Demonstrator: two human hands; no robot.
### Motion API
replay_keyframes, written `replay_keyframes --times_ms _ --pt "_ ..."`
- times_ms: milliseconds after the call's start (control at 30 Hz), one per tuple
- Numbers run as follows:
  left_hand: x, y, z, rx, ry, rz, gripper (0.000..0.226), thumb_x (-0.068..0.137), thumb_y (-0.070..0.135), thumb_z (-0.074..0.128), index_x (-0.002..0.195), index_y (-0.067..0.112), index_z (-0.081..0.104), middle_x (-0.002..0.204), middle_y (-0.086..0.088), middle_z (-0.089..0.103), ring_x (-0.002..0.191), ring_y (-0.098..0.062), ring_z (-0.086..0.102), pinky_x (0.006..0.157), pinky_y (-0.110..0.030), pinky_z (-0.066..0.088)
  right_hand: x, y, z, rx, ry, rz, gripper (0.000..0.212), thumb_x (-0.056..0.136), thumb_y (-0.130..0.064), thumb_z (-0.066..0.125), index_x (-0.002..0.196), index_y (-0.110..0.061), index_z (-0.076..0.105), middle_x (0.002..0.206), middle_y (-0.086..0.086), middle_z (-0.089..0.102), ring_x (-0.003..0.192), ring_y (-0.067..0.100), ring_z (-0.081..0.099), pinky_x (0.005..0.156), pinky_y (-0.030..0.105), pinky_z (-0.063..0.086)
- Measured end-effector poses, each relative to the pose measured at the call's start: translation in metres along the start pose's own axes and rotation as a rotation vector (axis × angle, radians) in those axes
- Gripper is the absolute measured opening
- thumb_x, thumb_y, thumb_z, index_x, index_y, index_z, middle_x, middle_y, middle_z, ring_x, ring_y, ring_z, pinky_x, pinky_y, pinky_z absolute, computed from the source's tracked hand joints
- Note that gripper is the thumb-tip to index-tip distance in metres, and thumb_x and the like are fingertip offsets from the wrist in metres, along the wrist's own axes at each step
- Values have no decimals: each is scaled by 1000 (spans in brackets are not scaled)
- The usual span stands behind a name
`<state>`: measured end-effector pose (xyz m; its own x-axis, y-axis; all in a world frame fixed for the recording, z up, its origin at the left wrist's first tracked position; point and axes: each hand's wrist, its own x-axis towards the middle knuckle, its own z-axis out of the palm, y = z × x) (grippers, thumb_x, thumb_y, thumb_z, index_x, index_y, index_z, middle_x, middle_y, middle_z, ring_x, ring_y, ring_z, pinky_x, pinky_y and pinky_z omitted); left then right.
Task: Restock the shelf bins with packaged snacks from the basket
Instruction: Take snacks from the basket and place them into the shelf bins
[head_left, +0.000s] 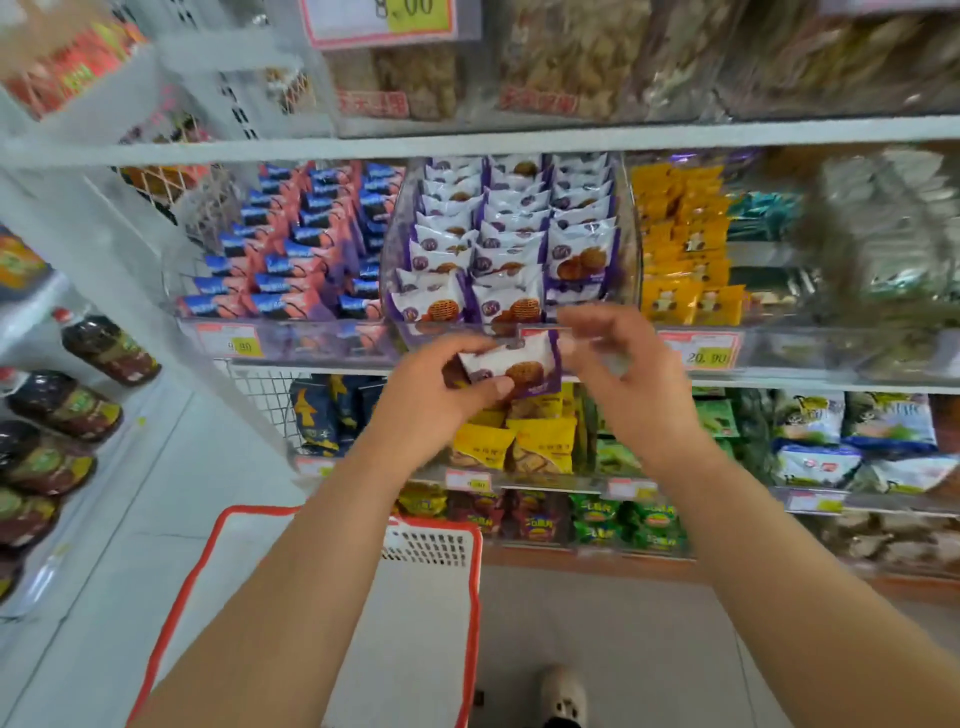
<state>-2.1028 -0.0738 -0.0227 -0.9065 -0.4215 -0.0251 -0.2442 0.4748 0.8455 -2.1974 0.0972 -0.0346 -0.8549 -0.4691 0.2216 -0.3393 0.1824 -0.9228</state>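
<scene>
My left hand (441, 387) grips a white-and-purple snack packet (511, 366) with a round biscuit printed on it, thumb on its lower edge. My right hand (618, 358) is blurred just to the packet's right, fingers curled near its right end; whether it touches the packet is unclear. Both hands hover just in front of the clear shelf bin (392, 244), which holds three rows of matching packets (514, 244). The red-rimmed white basket (470, 566) stands on the floor below my arms; no contents show in the part that is visible.
Blue-and-pink packets (291, 260) fill the bin to the left, yellow packets (680, 244) the bin to the right. Price tags (709, 353) line the shelf edge. Lower shelves carry more snacks (524, 441). Dark bottles (62, 405) stand on a rack at the left. My shoe (563, 696) is by the basket.
</scene>
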Motion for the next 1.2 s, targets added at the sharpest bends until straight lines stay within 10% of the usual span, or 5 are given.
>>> replay_keyframes --times_ms 100,467,900,1200 --pt "22 33 2 -85 79 94 31 85 22 75 110 32 58 101 18 62 77 7 57 70 -11 45 30 5 -31 -128 219 -147 23 99 -18 55 121 -21 56 115 -12 55 103 -4 50 86 2 35" --pt "126 58 34 188 144 116 28 89 21 71 115 14 62 112 7 57 105 -9 52 87 -23 39 54 39 -41 27 147 57 31 99 -15 53 128 -18 46 127 0 51 104 -1 52 75 0 42" --pt "133 75 58 935 51 191 31 92 34 65 123 30 65 129 -4 54 126 -30 38 104 -43 31 51 47 -38 -39 133 -44 36 96 -15 57 130 -20 47 121 -2 50 114 16 52 100 38 47" --pt "125 66 57 902 6 185 36 95 38 59 131 32 60 134 -5 51 128 -31 37 105 -45 34 51 41 -37 23 140 -14 35 95 -14 58 128 -21 48 121 -2 49 112 17 53 97 39 49"
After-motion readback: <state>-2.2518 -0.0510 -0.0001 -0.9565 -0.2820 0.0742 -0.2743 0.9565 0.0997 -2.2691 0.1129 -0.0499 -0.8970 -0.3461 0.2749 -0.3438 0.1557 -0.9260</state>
